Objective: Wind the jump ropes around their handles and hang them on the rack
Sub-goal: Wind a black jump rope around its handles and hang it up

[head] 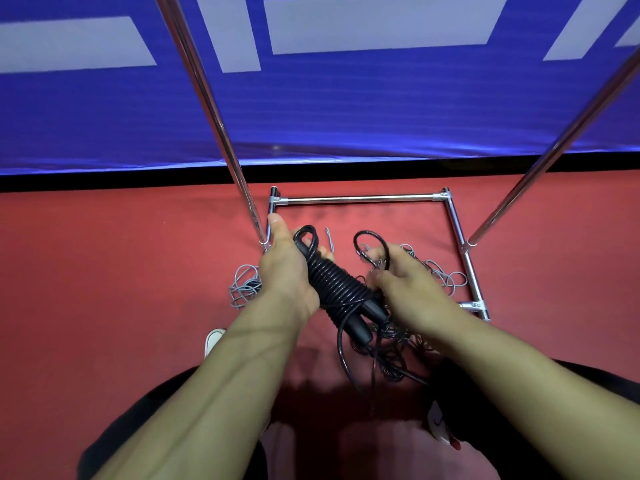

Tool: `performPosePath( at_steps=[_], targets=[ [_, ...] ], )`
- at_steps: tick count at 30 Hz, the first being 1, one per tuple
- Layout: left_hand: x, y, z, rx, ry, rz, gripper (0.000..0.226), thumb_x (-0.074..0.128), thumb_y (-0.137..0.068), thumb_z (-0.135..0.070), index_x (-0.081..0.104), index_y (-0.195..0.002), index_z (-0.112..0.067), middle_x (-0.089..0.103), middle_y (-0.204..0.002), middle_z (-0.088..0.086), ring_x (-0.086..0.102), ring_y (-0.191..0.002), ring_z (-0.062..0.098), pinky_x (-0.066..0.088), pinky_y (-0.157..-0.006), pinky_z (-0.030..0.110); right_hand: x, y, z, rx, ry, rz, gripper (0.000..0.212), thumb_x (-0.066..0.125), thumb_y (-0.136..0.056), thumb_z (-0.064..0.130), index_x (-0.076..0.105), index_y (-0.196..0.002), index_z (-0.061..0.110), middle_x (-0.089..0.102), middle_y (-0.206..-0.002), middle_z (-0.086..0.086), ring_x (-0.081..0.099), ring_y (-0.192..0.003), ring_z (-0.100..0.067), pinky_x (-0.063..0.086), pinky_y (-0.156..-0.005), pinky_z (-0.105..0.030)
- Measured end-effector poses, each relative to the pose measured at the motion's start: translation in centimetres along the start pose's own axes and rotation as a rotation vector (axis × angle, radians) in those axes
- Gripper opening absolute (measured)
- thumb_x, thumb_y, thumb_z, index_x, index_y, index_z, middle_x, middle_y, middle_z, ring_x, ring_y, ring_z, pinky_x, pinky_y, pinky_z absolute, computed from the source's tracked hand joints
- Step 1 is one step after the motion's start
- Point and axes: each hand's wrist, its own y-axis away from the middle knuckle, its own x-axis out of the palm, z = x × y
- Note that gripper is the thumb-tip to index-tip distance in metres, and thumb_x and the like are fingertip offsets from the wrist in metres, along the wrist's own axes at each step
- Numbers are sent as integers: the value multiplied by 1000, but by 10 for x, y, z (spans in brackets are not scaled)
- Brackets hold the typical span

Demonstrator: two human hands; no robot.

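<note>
Black rope wound on handles, both hands engaged.

I saw the left hand (287,271) gripping the coiled black jump rope (337,284); the right hand (405,282) pinched its free loop. Grey ropes (244,284) lay on the red floor (121,271) inside the chrome rack (360,199) base.

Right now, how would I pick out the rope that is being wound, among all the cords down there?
Start at the chrome rack base on the red floor. Above it, the left hand grips a black jump rope coiled tightly around its handles. The grey cords lying loose on the floor are thinner and tangled.
</note>
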Motion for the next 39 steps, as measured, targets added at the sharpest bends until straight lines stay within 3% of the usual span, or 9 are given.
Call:
performPosePath(
  at_steps=[2, 4, 14, 18, 21, 26, 30, 34, 39],
  targets=[
    [0, 0, 3, 53, 16, 17, 49, 55, -91, -60, 49, -87, -12, 45, -52, 2, 44, -36, 17, 46, -44, 24, 5, 6, 6, 262, -394, 207, 3, 56, -94, 26, 58, -93, 24, 59, -81, -6, 54, -65, -16, 49, -70, -39],
    [-2, 1, 6, 114, 23, 45, 45, 52, -94, -57, 51, -93, -12, 44, -48, 0, 43, -35, 16, 44, -44, 23, 13, 15, 10, 347, -517, 371, 24, 65, -89, 41, 59, -99, 20, 64, -78, -2, 60, -61, -12, 56, -66, -43],
    [-2, 8, 3, 169, -115, 106, 52, 41, -100, -56, 71, -87, -15, 47, -67, -1, 50, -47, 11, 54, -56, 29, 21, 12, 14, 257, -550, 355, 23, 63, -90, 9, 53, -110, 8, 58, -73, -6, 51, -47, -12, 41, -38, -20],
    [-3, 11, 0, 161, -151, 254, 17, 53, -92, -20, 67, -92, -11, 50, -63, -1, 49, -57, 15, 48, -60, 28, 14, 11, 17, 254, -559, 351, 22, 62, -90, 9, 53, -110, 7, 57, -73, -7, 52, -50, -14, 40, -39, -20],
    [-6, 10, 0, 241, -201, 344, 25, 51, -94, 0, 69, -102, -16, 56, -73, 1, 50, -66, 15, 46, -68, 29, 4, 7, 20, 249, -550, 375, 15, 61, -91, 11, 53, -104, 10, 55, -69, -5, 52, -53, -17, 40, -37, -21],
    [-3, 11, 3, 152, -201, 280, 23, 63, -93, -9, 60, -115, -16, 57, -79, 0, 55, -62, 10, 52, -62, 24, -7, 4, 18, 224, -539, 451, 7, 62, -90, 9, 56, -92, 12, 54, -69, -5, 49, -54, -19, 36, -31, -18],
    [-8, 8, 7, 32, -382, 259, 20, 60, -97, -23, 63, -85, -9, 66, -82, 0, 61, -78, 18, 53, -86, 40, -10, 1, 9, 239, -474, 490, 34, 71, -71, 18, 55, -101, 12, 54, -70, -5, 49, -51, -16, 37, -35, -19],
    [-9, 13, 10, 128, -385, 241, 23, 56, -99, -25, 60, -81, -11, 71, -70, 1, 65, -73, 25, 53, -78, 39, -7, -2, 13, 292, -566, 474, 11, 58, -92, 6, 53, -102, 8, 52, -71, -5, 49, -48, -13, 39, -32, -15],
    [-10, 14, -2, 164, -307, 177, 23, 52, -101, -30, 60, -88, -13, 76, -80, 6, 68, -65, 19, 56, -56, 29, -7, -23, 8, 333, -383, 316, 41, 49, -94, 53, 65, -102, 17, 60, -86, -4, 55, -59, -9, 44, -42, -20]
  ],
)
